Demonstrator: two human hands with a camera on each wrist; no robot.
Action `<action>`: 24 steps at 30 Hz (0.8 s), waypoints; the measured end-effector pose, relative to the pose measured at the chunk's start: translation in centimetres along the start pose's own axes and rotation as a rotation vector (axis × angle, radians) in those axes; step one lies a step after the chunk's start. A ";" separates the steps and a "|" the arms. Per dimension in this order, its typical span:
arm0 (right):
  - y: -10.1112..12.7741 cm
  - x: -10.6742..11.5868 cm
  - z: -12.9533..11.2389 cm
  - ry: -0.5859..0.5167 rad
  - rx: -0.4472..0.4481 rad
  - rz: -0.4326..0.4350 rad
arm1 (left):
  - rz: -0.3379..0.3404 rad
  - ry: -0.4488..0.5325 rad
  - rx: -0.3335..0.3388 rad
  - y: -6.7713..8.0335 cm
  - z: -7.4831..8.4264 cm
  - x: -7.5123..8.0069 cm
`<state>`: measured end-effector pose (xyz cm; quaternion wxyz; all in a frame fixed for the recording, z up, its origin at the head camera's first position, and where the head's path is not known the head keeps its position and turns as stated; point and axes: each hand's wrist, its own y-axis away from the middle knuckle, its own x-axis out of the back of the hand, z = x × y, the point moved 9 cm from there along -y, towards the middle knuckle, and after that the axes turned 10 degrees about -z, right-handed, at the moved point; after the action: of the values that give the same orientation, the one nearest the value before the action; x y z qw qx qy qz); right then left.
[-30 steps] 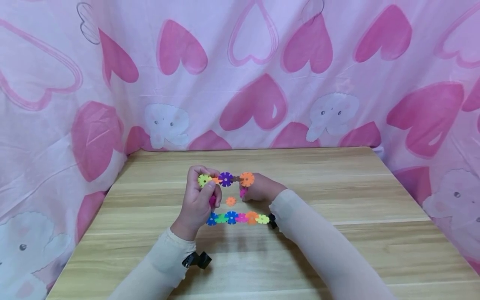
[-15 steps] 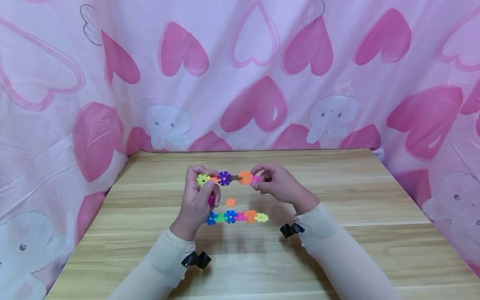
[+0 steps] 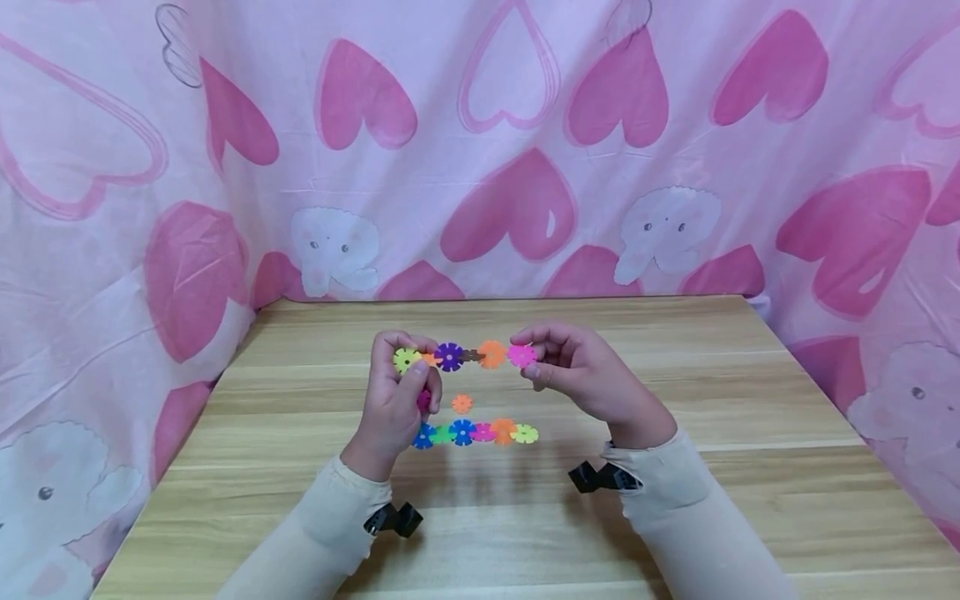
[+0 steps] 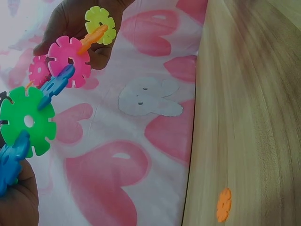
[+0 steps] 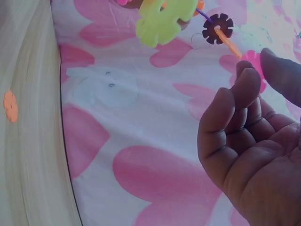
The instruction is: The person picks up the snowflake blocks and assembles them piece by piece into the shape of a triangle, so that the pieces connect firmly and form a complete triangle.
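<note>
My left hand (image 3: 386,400) grips a bent chain of notched, flower-shaped plastic discs at its left side. The chain's upper row runs from a yellow disc (image 3: 407,361) through a purple disc (image 3: 449,357) to an orange disc (image 3: 492,355). Its lower row ends at the right in another yellow disc (image 4: 100,25); a green disc (image 4: 28,121) and blue ones show nearer the left hand. Thumb and fingertips of my right hand (image 3: 581,371) pinch a pink disc (image 3: 522,356) right beside the orange end. The left palm hides part of a magenta disc (image 3: 424,401).
A loose orange disc (image 4: 225,205) lies on the wooden table (image 3: 712,517); in the head view it appears between the two rows. Pink heart-patterned cloth (image 3: 510,100) hangs along the back and both sides. Each wrist bears a black strapped camera (image 3: 600,477).
My right hand has come out from behind the orange end disc and moved right, bringing the pink disc from below it to its right side. The left hand and chain have stayed nearly still.
</note>
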<state>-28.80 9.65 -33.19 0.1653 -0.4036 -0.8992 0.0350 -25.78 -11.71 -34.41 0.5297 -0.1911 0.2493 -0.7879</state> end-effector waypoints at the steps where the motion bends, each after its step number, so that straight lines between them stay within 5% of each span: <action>1: 0.0 -0.1 0.0 -0.005 0.000 -0.004 | -0.002 0.001 -0.007 0.0 0.1 0.0; 12: 0.0 -0.4 0.3 -0.033 -0.036 0.000 | -0.045 0.014 -0.087 0.1 0.5 -0.3; 24: 0.2 -0.2 1.0 -0.112 -0.085 0.031 | -0.050 -0.007 -0.064 0.1 0.0 -0.6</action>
<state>-28.85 9.66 -34.24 0.0968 -0.4215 -0.9014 0.0218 -25.50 -11.19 -34.49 0.5041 -0.2169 0.2679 -0.7919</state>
